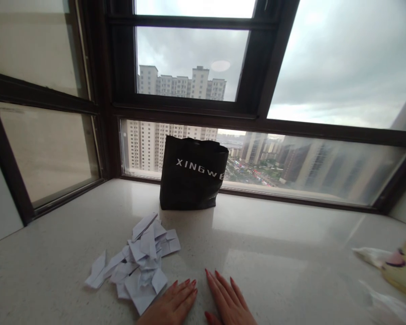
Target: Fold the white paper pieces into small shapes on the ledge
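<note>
Both hands lie palm down on the pale, glossy sill (274, 262) at the bottom of the view. My left hand (174, 302) rests flat with its fingers stretched forward, right beside a loose heap of folded white paper pieces (145, 262). A short gap to the right, my right hand (226, 300) is also flat, fingers slightly apart, holding nothing. Beyond the heap a black bag (192, 176) with white lettering stands upright near the window; its contents are hidden.
Dark window frames (189, 113) edge the back and left of the sill. At the far right lie a yellowish printed item (404, 266) and some clear plastic wrapping (389, 307), partly cut off. Tall buildings show through the glass.
</note>
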A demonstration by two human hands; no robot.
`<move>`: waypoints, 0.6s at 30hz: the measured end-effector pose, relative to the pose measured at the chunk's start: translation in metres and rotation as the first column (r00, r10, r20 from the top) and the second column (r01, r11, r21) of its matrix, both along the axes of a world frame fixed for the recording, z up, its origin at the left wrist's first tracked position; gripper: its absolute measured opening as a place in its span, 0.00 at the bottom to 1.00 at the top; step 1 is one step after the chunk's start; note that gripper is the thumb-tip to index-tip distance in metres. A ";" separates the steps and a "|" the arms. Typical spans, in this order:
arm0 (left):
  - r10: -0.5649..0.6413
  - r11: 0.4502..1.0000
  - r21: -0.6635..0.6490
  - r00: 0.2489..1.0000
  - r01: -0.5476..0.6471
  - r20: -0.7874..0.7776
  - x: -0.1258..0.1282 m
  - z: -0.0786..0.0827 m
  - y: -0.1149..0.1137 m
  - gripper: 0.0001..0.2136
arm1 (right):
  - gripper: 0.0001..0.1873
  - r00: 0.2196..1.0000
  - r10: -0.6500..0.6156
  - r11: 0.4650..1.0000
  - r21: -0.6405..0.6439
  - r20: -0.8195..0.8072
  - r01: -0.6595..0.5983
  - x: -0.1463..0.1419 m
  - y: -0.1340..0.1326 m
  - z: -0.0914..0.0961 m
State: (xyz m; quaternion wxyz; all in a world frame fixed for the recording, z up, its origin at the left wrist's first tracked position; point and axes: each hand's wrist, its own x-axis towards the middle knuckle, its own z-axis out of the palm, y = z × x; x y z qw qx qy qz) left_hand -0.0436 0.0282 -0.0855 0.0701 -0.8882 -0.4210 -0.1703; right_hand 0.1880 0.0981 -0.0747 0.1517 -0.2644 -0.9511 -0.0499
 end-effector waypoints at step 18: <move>0.070 0.934 0.357 0.978 0.005 -0.197 0.000 0.006 0.003 0.19 | 0.35 0.996 0.084 0.947 0.313 -0.043 -0.066 0.002 0.014 -0.011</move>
